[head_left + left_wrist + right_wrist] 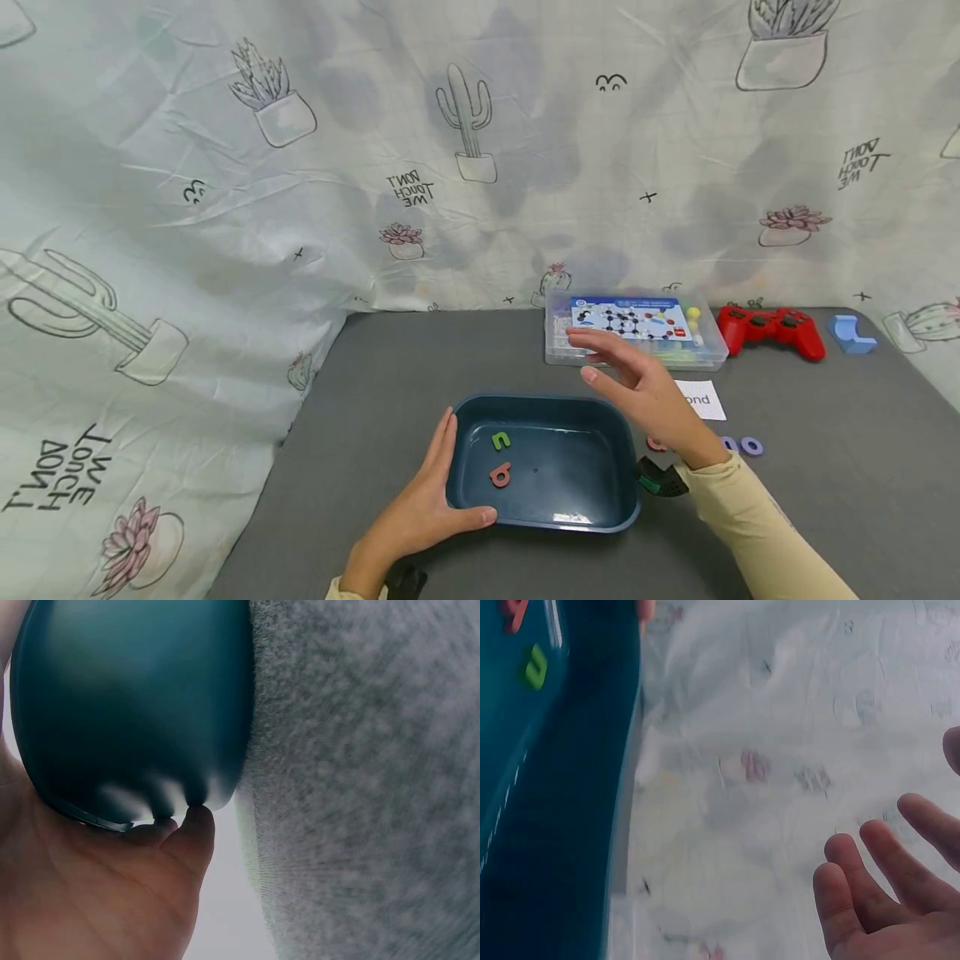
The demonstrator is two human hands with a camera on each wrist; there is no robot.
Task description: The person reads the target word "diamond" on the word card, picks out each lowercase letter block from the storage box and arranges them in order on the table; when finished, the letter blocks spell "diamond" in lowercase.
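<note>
A dark blue plastic tray lies on the grey table in the head view. Inside it are a green letter n and a reddish letter with a round bowl and a stem. My left hand holds the tray's left end, fingers along the outer side and thumb at the front rim. From below, the left wrist view shows fingertips against the tray wall. Above the tray's back right corner, my right hand is raised with fingers apart and nothing in it.
Right of the tray lie a reddish letter, partly hidden by my right hand, and a purple letter o beside another purple piece. A printed card, a clear plastic case, a red game controller and a light blue stand sit farther back.
</note>
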